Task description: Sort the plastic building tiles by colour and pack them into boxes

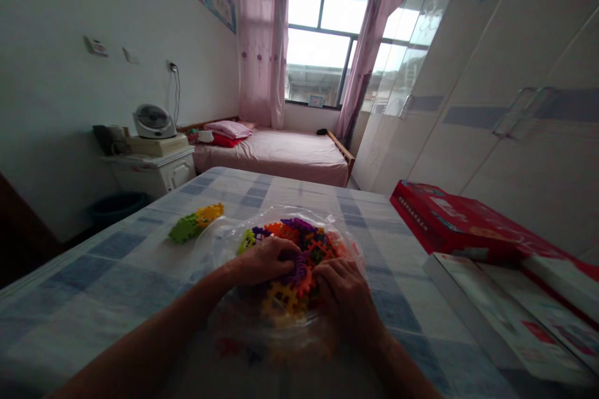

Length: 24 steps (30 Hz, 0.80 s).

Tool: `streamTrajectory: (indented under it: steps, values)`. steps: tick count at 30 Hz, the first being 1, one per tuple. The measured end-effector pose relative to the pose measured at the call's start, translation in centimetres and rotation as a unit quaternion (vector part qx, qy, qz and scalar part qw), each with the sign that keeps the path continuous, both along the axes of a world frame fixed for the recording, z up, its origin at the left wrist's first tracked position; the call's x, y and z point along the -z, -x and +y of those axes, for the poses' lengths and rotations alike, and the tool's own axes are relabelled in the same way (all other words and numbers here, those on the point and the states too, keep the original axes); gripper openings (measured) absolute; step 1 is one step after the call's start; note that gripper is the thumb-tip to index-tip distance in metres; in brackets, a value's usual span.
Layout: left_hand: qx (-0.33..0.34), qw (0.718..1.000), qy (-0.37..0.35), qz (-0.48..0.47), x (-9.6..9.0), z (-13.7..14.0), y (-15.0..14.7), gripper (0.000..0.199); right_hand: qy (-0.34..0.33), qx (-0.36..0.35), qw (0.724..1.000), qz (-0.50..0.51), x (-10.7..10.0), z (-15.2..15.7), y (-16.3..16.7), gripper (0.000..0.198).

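A clear plastic bag lies spread on the table, full of colourful toothed plastic gear pieces. Over its left part, my left hand has thumb and fingers closed on a purple gear piece. My right hand is at the bag's right side, fingers bent and pressed together against the pieces; what lies under the fingertips is hidden. Between the hands shows an orange gear piece, and nearer me a yellow gear piece. Left of the bag, a green gear piece touches another yellow gear piece.
A blue-and-white checked cloth covers the table. At its right side are a red box and a white box or tray. Beyond the table stand a bed, a cabinet with a fan on top, and a wardrobe on the right.
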<state>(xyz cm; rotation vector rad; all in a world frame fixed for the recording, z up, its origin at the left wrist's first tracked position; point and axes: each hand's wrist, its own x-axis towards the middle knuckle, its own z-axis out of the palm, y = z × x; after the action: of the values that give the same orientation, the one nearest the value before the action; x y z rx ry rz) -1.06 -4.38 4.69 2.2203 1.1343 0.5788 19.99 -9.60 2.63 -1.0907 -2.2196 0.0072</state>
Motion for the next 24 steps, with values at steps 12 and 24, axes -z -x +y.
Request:
streamTrajectory:
  steps: [12, 24]
  values:
    - [0.03, 0.997, -0.069, -0.003, 0.6, -0.3, 0.4, 0.033, 0.012, 0.006, 1.0, 0.003, 0.3, 0.0, -0.1, 0.017]
    - [0.025, 0.999, -0.04, 0.01, 0.3, -0.9, 0.3, 0.034, 0.015, 0.004, 1.0, -0.001, 0.2, 0.1, -0.1, 0.019]
